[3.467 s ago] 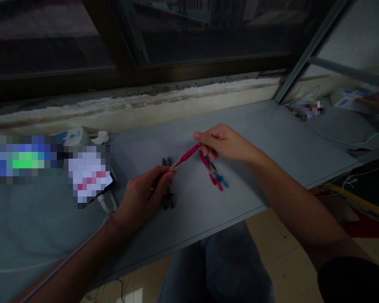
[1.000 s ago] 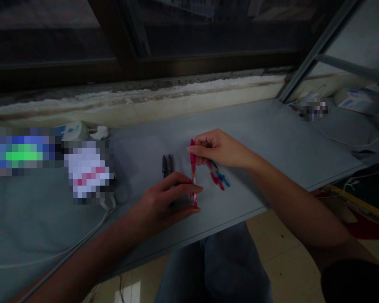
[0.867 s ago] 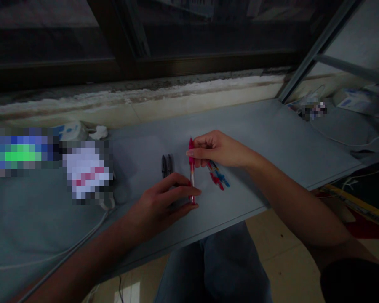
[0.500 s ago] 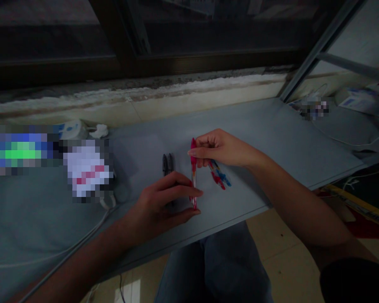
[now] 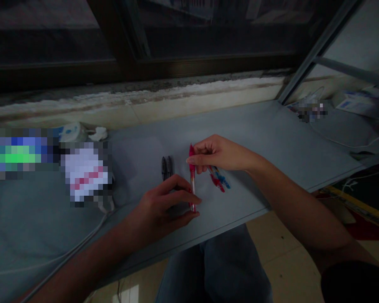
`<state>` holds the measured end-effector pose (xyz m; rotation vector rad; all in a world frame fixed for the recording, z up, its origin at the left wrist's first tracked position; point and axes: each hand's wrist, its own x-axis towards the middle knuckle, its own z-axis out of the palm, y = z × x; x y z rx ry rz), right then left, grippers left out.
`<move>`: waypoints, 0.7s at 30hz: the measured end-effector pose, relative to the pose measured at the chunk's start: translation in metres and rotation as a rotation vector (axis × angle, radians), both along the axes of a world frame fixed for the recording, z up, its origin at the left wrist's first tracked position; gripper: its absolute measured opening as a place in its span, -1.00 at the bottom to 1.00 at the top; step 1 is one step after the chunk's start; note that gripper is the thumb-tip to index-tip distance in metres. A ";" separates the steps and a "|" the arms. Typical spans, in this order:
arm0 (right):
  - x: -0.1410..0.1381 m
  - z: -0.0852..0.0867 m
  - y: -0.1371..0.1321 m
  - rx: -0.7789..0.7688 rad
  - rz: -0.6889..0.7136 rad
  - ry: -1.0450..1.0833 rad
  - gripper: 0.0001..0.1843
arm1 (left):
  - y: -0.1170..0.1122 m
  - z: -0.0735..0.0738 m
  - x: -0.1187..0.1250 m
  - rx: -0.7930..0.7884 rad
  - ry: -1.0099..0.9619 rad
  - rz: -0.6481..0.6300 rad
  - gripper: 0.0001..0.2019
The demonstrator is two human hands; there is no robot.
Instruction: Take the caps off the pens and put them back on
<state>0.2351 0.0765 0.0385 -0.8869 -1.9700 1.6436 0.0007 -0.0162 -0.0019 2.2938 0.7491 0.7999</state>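
A pen (image 5: 193,182) with a clear barrel and a pinkish-red grip stands nearly upright between my hands, its pointed end up. My right hand (image 5: 214,152) pinches the red upper part between thumb and fingers. Lower down, my left hand (image 5: 166,203) has its fingers and thumb closed around the barrel's bottom end. Something red shows beside the barrel at the left fingers, too small to make out. Under my right hand lie a red pen (image 5: 217,184) and a blue pen (image 5: 223,180), partly hidden. Two black pens (image 5: 166,166) lie side by side behind my left hand, which covers their lower ends.
The grey table (image 5: 249,130) runs along a window ledge. At the left are a blurred white box (image 5: 85,170), a white plug-like object (image 5: 72,132) and white cables (image 5: 72,248). A metal post (image 5: 303,69) rises at the right, with papers (image 5: 356,105) beyond.
Both hands still hold the pen in nearly the same place. Its top end now looks more pointed than before. The whole view has shifted slightly.
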 end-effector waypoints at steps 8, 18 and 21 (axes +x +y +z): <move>0.001 -0.004 0.001 0.011 0.000 -0.025 -0.59 | 0.003 0.000 0.002 -0.014 0.017 -0.020 -0.73; 0.002 0.001 -0.003 0.078 0.026 -0.083 -0.58 | 0.004 0.001 0.001 -0.003 0.023 -0.035 -0.78; 0.004 0.002 -0.002 0.086 0.022 -0.088 -0.57 | 0.005 0.001 0.002 0.002 0.024 -0.047 -0.73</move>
